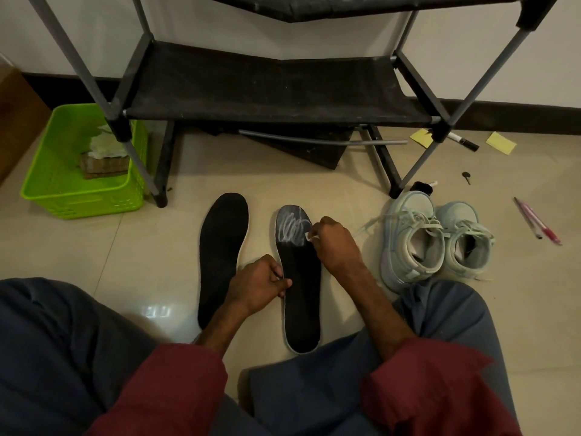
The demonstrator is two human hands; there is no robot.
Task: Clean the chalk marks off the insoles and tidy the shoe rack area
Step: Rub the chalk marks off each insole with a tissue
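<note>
Two black insoles lie on the tiled floor in front of me. The left insole [221,247] looks plain black. The right insole [300,291] carries white chalk scribbles [292,229] over its toe end. My right hand [334,243] pinches a small white piece, apparently chalk [309,236], against the insole's right edge beside the scribbles. My left hand [257,283] grips the left edge of the right insole near its middle, holding it down.
A black shoe rack [276,86] stands just beyond the insoles. A green basket [78,190] with cloths sits at the left. A pair of pale blue sneakers [437,240] sits at the right. Pink pens [537,223], a marker [463,141] and yellow notes [500,143] litter the floor.
</note>
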